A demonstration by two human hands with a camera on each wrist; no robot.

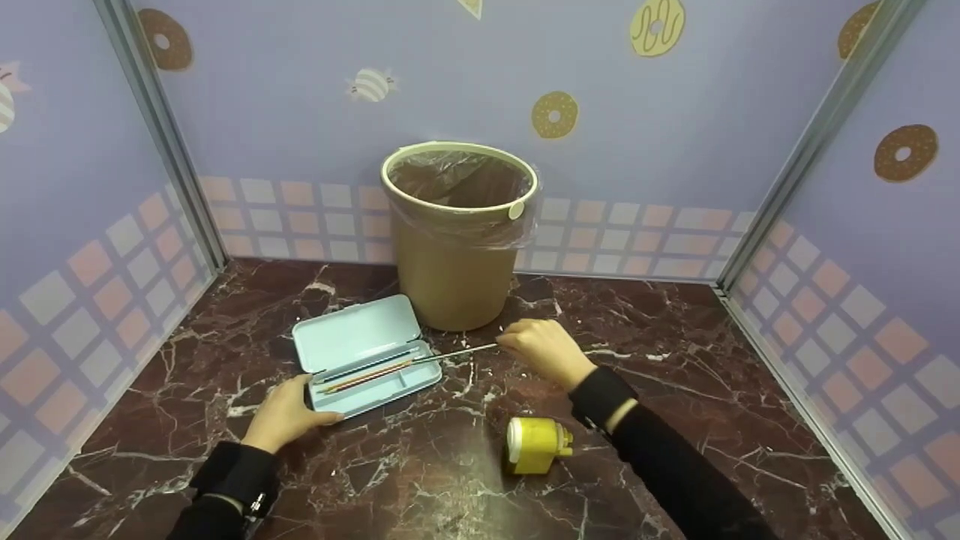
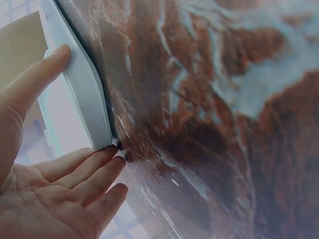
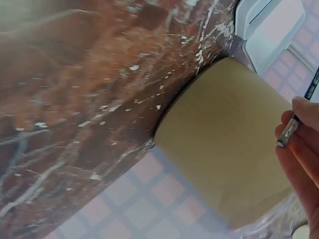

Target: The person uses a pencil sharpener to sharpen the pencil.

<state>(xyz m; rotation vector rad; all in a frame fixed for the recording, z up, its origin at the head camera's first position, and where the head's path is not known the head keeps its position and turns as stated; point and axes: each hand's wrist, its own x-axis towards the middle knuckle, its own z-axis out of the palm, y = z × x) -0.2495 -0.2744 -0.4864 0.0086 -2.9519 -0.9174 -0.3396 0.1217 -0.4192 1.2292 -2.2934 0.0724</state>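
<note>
A light blue pencil case (image 1: pixel 358 334) lies with its lid tipped back. Inside lie several pencils (image 1: pixel 367 377). My left hand (image 1: pixel 285 414) touches the case's near left corner, its thumb along the front wall and its fingers at the left end. Those fingers look nearly straight in the left wrist view. My right hand (image 1: pixel 544 349) pinches a dark pencil (image 1: pixel 469 349) by one end between thumb and fingers; the far end reaches over the right end of the case. Lettering shows on that pencil's barrel in the right wrist view.
A tan trash bin (image 1: pixel 457 277) with a clear plastic liner stands right behind the case. Nearer me lies a yellow pencil sharpener (image 1: pixel 536 446) on the dark marbled table (image 1: pixel 420 487). Small pale bits are scattered around the bin's base. Patterned walls enclose the back and sides.
</note>
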